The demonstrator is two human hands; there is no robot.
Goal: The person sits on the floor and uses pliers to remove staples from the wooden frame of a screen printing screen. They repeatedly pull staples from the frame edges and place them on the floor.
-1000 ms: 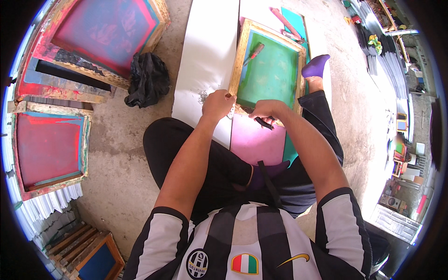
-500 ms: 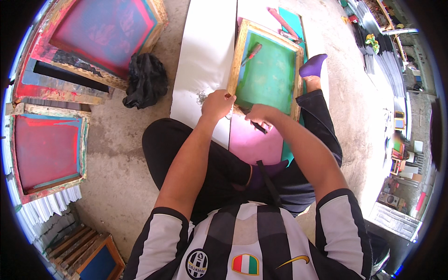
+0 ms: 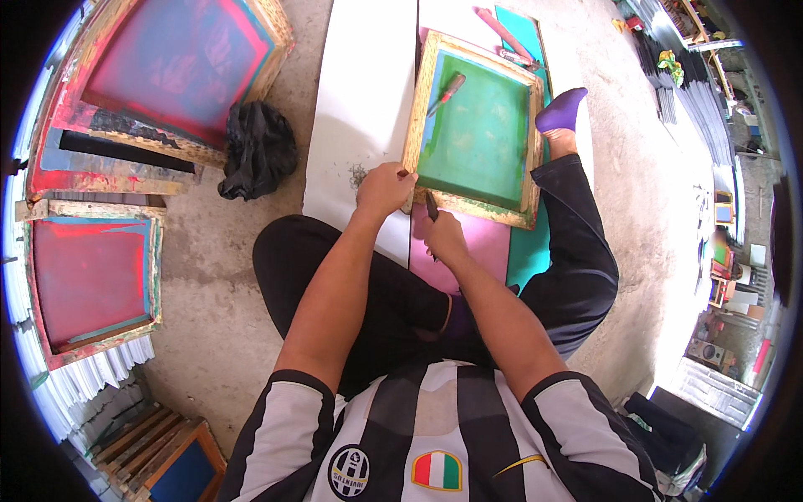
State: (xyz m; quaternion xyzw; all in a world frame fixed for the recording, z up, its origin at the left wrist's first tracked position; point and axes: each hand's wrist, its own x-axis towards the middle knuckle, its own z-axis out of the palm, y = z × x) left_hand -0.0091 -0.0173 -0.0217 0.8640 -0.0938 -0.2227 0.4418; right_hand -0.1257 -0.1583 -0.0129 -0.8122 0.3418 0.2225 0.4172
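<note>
A wooden screen-printing frame [image 3: 538, 125] with green mesh lies in front of me, tilted slightly. My left hand [image 3: 385, 187] is closed on its near left corner, thumb and fingers pinched at the wood. Just right of that corner, my right hand [image 3: 445, 237] is wrapped round a dark hand tool [image 3: 432, 206]. The tool's tip points up against the frame's near rail; its exact kind is hard to make out. On the mesh rests a screwdriver [image 3: 452, 87] with a red and dark handle. Small dark bits [image 3: 357, 175] are scattered beside my left hand.
Under the frame are a white board [image 3: 355, 92], a pink sheet [image 3: 477, 243] and a teal sheet [image 3: 529, 259]. A red-handled tool [image 3: 502, 32] lies beyond it. Leftward are a black plastic bag [image 3: 260, 151] and more frames [image 3: 155, 276]. My purple-socked foot [image 3: 560, 111] is at the right.
My right hand has drawn back toward me and turned, so the tool now points away, up to the rail. My left hand stays at the corner, barely shifted.
</note>
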